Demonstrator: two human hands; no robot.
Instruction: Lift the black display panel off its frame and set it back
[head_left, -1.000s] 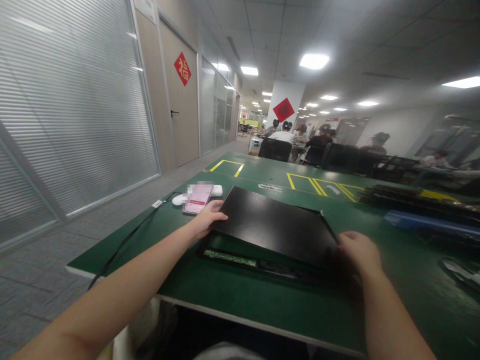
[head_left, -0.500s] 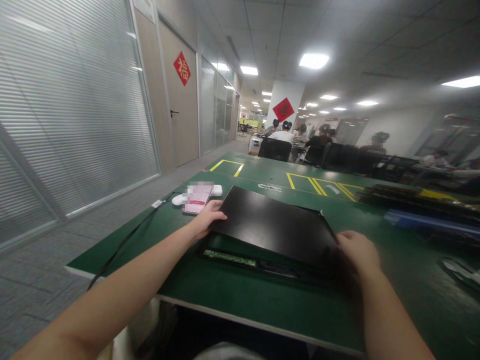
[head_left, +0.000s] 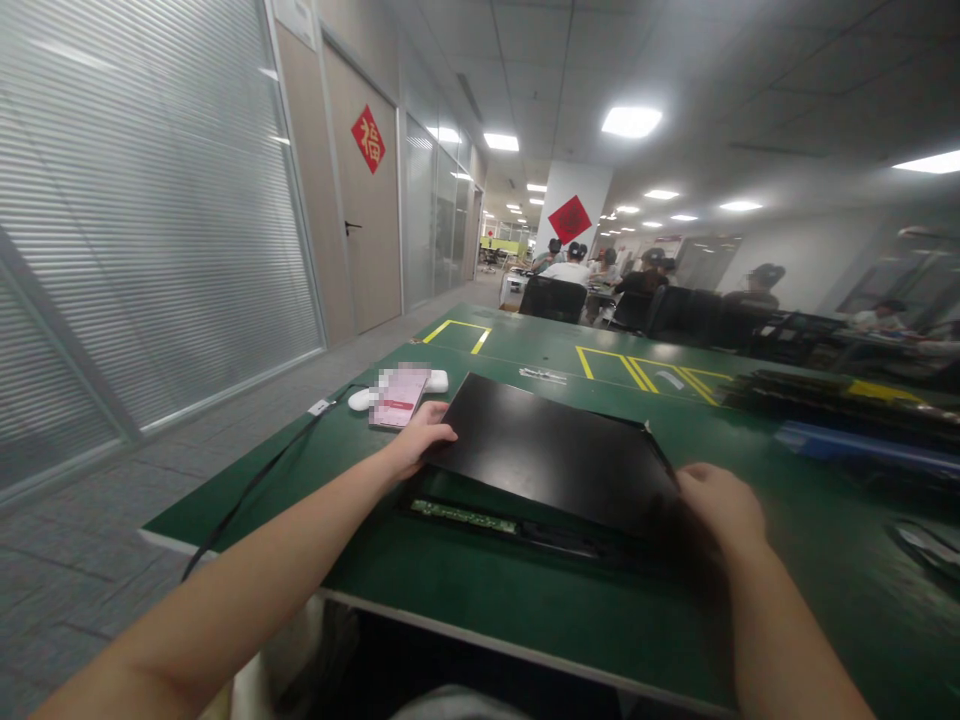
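Note:
A black flat display panel [head_left: 551, 450] lies tilted between my two hands above the green table. My left hand [head_left: 426, 440] grips its left edge, thumb on top and fingers beneath. At the right edge my right hand [head_left: 720, 505] is closed on the panel, most of its fingers hidden from me. Just in front of the panel's near edge, a green circuit board strip [head_left: 465, 516] sits in a narrow dark frame [head_left: 555, 538]. Whether the panel is joined to that frame, I cannot tell.
A phone [head_left: 397, 398] rests on a white stand beyond my left hand, and a black cable [head_left: 262, 475] runs over the table's [head_left: 217, 510] left edge. Stacked dark panels [head_left: 810, 395] and a blue object [head_left: 847, 442] lie to the right. People sit farther back.
The view has shifted very slightly. Both hands keep their hold on the display panel, which stays in nearly the same place.

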